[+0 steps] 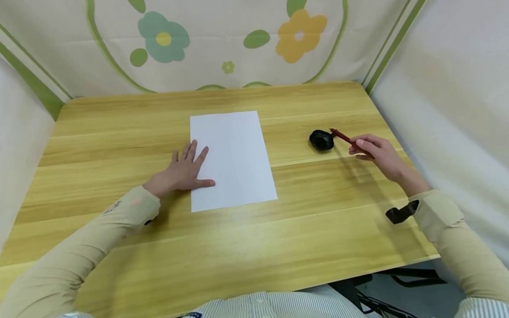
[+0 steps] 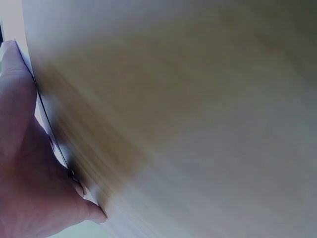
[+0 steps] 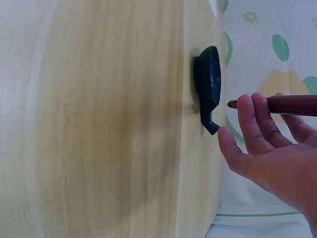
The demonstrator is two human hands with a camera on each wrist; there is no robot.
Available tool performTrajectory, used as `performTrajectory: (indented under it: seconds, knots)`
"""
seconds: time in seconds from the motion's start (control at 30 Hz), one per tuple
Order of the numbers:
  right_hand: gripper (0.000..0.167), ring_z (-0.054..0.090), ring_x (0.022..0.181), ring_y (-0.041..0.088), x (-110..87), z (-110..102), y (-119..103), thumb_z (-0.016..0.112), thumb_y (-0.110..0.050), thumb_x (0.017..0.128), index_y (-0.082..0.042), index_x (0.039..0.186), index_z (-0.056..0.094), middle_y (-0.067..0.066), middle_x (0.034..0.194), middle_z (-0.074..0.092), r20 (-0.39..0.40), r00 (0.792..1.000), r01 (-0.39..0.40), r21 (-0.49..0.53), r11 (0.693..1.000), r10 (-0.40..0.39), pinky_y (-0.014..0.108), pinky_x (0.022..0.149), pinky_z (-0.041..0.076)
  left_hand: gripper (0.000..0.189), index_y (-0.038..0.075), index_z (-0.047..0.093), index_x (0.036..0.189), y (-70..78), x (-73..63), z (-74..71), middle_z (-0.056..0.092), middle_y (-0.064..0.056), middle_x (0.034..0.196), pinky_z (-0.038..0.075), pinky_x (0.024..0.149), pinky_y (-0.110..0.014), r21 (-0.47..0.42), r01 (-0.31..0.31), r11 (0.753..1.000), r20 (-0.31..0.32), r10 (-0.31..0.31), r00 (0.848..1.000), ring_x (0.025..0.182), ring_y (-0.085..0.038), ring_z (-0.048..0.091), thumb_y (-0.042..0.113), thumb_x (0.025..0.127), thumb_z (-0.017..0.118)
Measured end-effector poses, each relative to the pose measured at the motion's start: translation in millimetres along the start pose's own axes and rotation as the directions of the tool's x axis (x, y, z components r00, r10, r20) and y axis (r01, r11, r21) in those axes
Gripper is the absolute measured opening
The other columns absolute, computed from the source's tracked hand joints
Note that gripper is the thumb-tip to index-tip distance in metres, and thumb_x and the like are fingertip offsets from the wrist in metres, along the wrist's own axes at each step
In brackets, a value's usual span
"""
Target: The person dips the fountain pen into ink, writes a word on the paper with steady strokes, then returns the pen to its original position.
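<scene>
A white sheet of paper [image 1: 238,159] lies on the wooden table. My left hand [image 1: 184,172] rests at its left edge, fingers spread, thumb and some fingertips on the sheet. In the left wrist view, the left hand [image 2: 29,163] shows at the left. My right hand [image 1: 374,152] pinches a slim dark red pen [image 1: 343,135] at the table's right side. A small black dish [image 1: 321,140] with a short stub of a handle sits just left of that hand. In the right wrist view, the pen [image 3: 292,105] points its narrow tip down towards the table, apart from the dish [image 3: 209,77].
White fabric with printed flowers [image 1: 163,39] hangs behind the wooden table [image 1: 119,150], and pale fabric closes in both sides. A dark strap [image 1: 401,213] sits by the right wrist. Black cables and a frame [image 1: 381,304] show below the table's front edge.
</scene>
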State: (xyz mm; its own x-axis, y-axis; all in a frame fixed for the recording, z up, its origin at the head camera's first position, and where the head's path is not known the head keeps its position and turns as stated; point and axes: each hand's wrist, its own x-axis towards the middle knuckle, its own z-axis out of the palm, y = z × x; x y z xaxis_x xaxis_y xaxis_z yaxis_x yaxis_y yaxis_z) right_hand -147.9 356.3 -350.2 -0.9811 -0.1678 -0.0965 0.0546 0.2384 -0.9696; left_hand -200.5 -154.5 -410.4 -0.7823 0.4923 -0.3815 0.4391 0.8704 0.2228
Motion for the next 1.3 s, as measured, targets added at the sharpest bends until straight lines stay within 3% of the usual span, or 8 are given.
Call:
performTrajectory:
  seconds: [0.1,0.17,0.5,0.77,0.93,1.07,1.2,1.3]
  knots:
    - [0.024,0.067,0.091,0.009,0.4,-0.4,-3.6,0.047,-0.016,0.099,-0.005,0.114,0.062,0.002,0.094,0.070,0.061,0.998,0.009,0.151,0.988,-0.018,0.020,0.079,0.054,0.108,0.007,-0.005,0.152,-0.7,-1.0,0.6,-0.020,-0.028,0.154,-0.003,0.106,-0.071,-0.011,0.002,1.000,-0.001,-0.002,1.000,0.143,-0.046,-0.014,0.066,0.084,0.054]
    - [0.024,0.067,0.092,0.011,0.5,-0.4,-5.1,0.046,-0.015,0.100,-0.005,0.115,0.062,0.003,0.096,0.070,0.084,0.996,0.004,0.194,0.981,-0.020,0.022,0.080,0.054,0.108,0.007,-0.005,0.152,-1.1,-1.5,1.0,-0.020,-0.028,0.154,-0.003,0.106,-0.071,-0.017,0.002,1.000,-0.001,-0.002,1.000,0.143,-0.046,-0.015,0.065,0.084,0.054]
    - [0.029,0.067,0.094,0.010,-3.1,0.8,-7.2,0.051,-0.001,0.095,-0.002,0.124,0.051,0.001,0.100,0.067,0.111,0.994,-0.006,0.145,0.989,-0.010,0.022,0.081,0.054,0.109,0.008,-0.006,0.152,-4.2,-1.8,5.1,-0.021,-0.026,0.154,-0.004,0.106,-0.071,-0.024,0.009,1.000,-0.001,-0.009,1.000,0.143,-0.045,-0.016,0.067,0.083,0.053]
    - [0.036,0.066,0.082,0.004,-0.6,4.8,-7.4,0.063,0.002,0.087,-0.005,0.121,0.055,-0.006,0.091,0.069,-0.076,0.997,-0.006,0.017,1.000,0.007,0.016,0.074,0.052,0.109,0.009,-0.007,0.152,-4.4,-1.5,5.5,-0.022,-0.026,0.154,-0.004,0.106,-0.072,-0.027,0.006,1.000,-0.003,-0.006,1.000,0.143,-0.044,-0.016,0.068,0.083,0.053]
    - [0.023,0.066,0.074,0.004,3.8,10.0,-6.8,0.066,-0.003,0.086,-0.006,0.108,0.060,-0.008,0.086,0.067,-0.235,0.971,0.046,0.013,0.999,-0.042,0.015,0.070,0.052,0.109,0.009,-0.005,0.153,-3.0,0.0,3.3,-0.020,-0.027,0.154,-0.002,0.106,-0.072,-0.027,-0.001,1.000,-0.011,0.001,1.000,0.143,-0.045,-0.014,0.067,0.083,0.054]
    - [0.016,0.066,0.067,0.006,11.8,16.0,-7.8,0.066,-0.002,0.086,-0.004,0.100,0.060,-0.003,0.087,0.062,-0.307,0.950,0.097,0.108,0.989,-0.059,0.016,0.067,0.054,0.109,0.009,-0.004,0.153,-2.3,1.8,1.3,-0.018,-0.027,0.154,-0.001,0.106,-0.072,-0.012,-0.003,1.000,-0.014,0.003,1.000,0.143,-0.045,-0.013,0.068,0.082,0.054]
    - [0.009,0.062,0.058,0.006,24.0,22.7,-10.4,0.065,-0.003,0.086,-0.004,0.094,0.060,-0.003,0.079,0.062,-0.358,0.931,0.114,0.077,0.991,-0.079,0.016,0.060,0.052,0.110,0.009,-0.003,0.153,-2.2,2.2,0.0,-0.018,-0.026,0.155,0.000,0.107,-0.071,-0.013,-0.002,1.000,-0.014,0.002,1.000,0.144,-0.045,-0.012,0.070,0.081,0.054]
    - [0.005,0.060,0.055,0.005,32.7,26.9,-12.7,0.064,-0.005,0.087,-0.004,0.092,0.061,-0.007,0.071,0.063,-0.371,0.924,0.091,-0.005,0.996,-0.087,0.016,0.059,0.051,0.111,0.009,-0.003,0.153,-2.1,2.0,-0.5,-0.019,-0.026,0.155,0.000,0.107,-0.071,-0.022,-0.001,1.000,-0.016,0.001,1.000,0.144,-0.044,-0.013,0.070,0.080,0.054]
